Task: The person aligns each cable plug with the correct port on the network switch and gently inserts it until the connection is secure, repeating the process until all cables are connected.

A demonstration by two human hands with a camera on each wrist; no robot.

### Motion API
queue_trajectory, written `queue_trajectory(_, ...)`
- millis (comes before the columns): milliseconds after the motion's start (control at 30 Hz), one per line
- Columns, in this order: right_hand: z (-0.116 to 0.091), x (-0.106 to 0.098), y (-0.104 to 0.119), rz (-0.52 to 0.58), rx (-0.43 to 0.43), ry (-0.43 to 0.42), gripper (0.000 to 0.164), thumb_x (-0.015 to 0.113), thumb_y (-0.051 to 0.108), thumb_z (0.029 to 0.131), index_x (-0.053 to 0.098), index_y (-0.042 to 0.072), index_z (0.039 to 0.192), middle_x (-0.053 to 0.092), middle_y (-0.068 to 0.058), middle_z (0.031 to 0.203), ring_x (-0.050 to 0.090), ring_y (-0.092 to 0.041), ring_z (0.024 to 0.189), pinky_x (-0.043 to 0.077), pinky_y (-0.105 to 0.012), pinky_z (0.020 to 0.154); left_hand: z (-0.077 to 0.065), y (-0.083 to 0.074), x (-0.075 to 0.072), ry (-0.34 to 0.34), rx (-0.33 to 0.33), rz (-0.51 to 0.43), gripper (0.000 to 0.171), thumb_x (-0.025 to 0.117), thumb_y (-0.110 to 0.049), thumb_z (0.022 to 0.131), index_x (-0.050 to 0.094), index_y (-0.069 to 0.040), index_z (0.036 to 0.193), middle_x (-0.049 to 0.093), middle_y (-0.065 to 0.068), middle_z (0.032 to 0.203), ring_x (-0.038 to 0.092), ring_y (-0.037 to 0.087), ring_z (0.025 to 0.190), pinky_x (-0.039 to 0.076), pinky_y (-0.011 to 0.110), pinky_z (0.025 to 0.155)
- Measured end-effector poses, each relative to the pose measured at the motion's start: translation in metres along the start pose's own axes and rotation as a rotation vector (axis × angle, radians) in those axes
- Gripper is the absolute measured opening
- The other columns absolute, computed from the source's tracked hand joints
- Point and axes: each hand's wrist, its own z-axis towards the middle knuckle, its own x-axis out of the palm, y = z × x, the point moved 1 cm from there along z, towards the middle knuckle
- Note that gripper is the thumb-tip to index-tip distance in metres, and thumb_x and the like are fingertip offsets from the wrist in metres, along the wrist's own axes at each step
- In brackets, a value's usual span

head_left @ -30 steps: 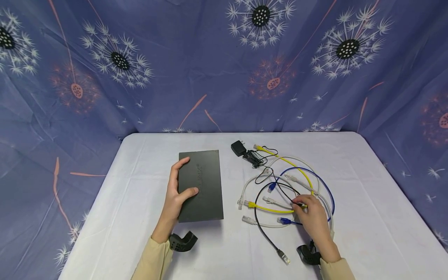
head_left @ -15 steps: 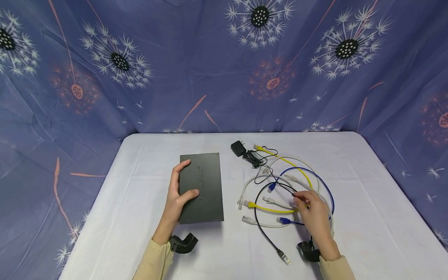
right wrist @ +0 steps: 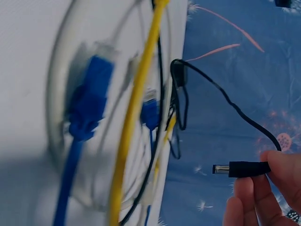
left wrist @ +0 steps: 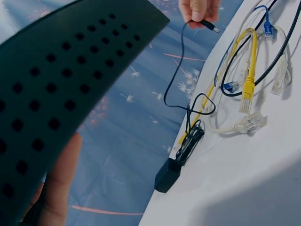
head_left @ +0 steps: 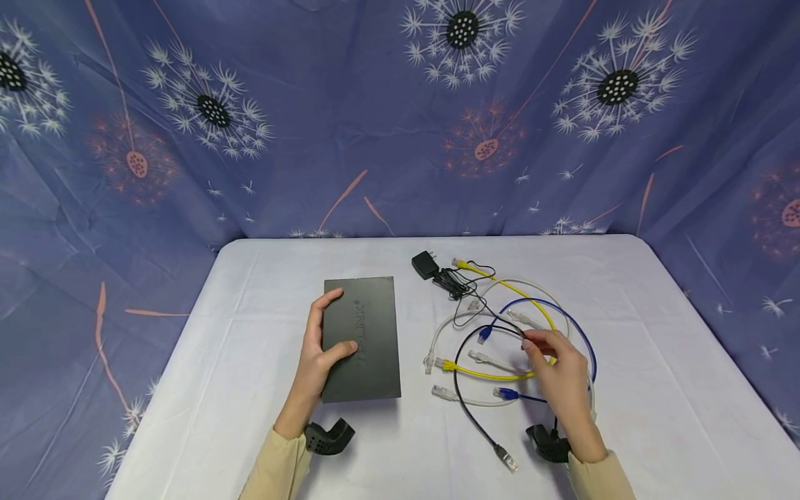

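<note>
"Where is the left hand, and what does it have?"

"The left hand is clamped on a flat black box, a little left of the middle of the white table. The box extends to the right of the palm, with the thumb across its upper face and a finger along its left edge. Raised letters mark that face; in the left wrist view, rows of small holes show."

"And the right hand?"

"The right hand pinches a small black plug between thumb and fingers. The plug sticks out past the fingertips, its metal tip uncovered. A thin black cord leads from it to a power adapter near the table's far edge, beyond and to the left of that hand."

"What surrounds the right hand?"

"A loose tangle of network cables. A yellow cable and a white cable have ends left of the hand. A blue cable curves around beyond it, and a black cable has one end closest to the person. Box and plug are well apart. Behind the table hangs a blue curtain printed with dandelions."
</note>
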Motion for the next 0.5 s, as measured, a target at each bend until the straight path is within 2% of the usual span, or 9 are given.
queue_trajectory(167,0.005,-0.002,0.012,0.101,-0.025,-0.031,0.014,0.069,-0.013,0.079,0.070,-0.005,0.091,0.066,-0.014,0.082,0.055,0.009,0.076,0.041,-0.007,0.072,0.000,0.001,0.000,0.001,0.004,0.009,0.080,0.059,0.005,0.071,0.037,-0.020,0.144,0.034,0.003,0.143,0.034,0.026,0.118,0.020,0.048,0.095)
queue_trajectory(500,0.012,-0.006,0.031,0.204,0.059,-0.038,0.017,0.065,-0.017,0.080,0.069,-0.009,0.094,0.067,-0.011,0.088,0.059,0.002,0.080,0.043,-0.010,0.075,-0.001,0.003,0.002,-0.002,0.000,0.020,0.081,0.060,0.004,0.071,0.037,-0.020,0.144,0.032,0.002,0.144,0.032,0.026,0.121,0.018,0.049,0.096)
